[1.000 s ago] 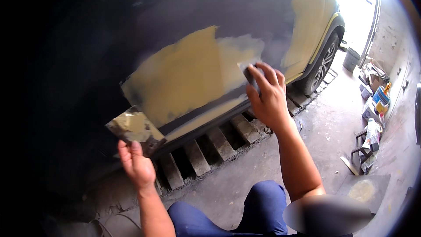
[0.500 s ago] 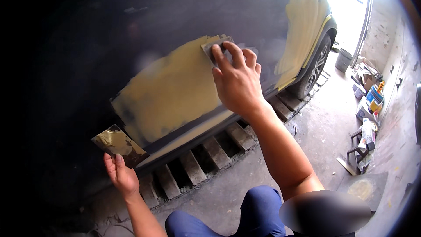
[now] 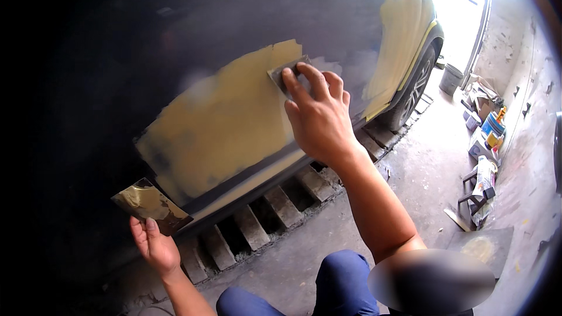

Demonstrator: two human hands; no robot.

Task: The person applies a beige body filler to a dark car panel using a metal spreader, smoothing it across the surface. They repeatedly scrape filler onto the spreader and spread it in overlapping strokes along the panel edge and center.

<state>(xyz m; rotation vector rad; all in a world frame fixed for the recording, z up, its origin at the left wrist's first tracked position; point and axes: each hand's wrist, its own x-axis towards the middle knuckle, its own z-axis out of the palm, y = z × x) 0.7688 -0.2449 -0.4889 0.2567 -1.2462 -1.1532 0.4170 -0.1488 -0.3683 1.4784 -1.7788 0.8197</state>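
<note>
A dark car door panel [image 3: 234, 11] in front of me bears a wide patch of yellowish body filler [image 3: 216, 123]. My right hand [image 3: 322, 117] grips a flat filler spreader [image 3: 280, 76], its fingers spread over the top, and the blade lies against the patch's right part. Low on the left, my left hand [image 3: 157, 246] holds a rectangular metal plate [image 3: 153, 205] between thumb and fingers. Yellow filler is smeared over the plate's upper side. The plate is apart from the spreader, close to the patch's lower left end.
Slatted floor grating [image 3: 252, 225] runs under the car's sill. Further right are a filler-covered rear fender [image 3: 398, 41] and a wheel [image 3: 414, 90]. By the wall stand a grey bucket [image 3: 451, 79], a blue tin [image 3: 493, 124] and a small dark stool [image 3: 473, 199]. A stained board [image 3: 497, 246] lies nearer.
The spreader has moved slightly down the patch's right side, and filler shows more fully along the upper edge. My left hand still holds the plate; the whole view has shifted a little.
</note>
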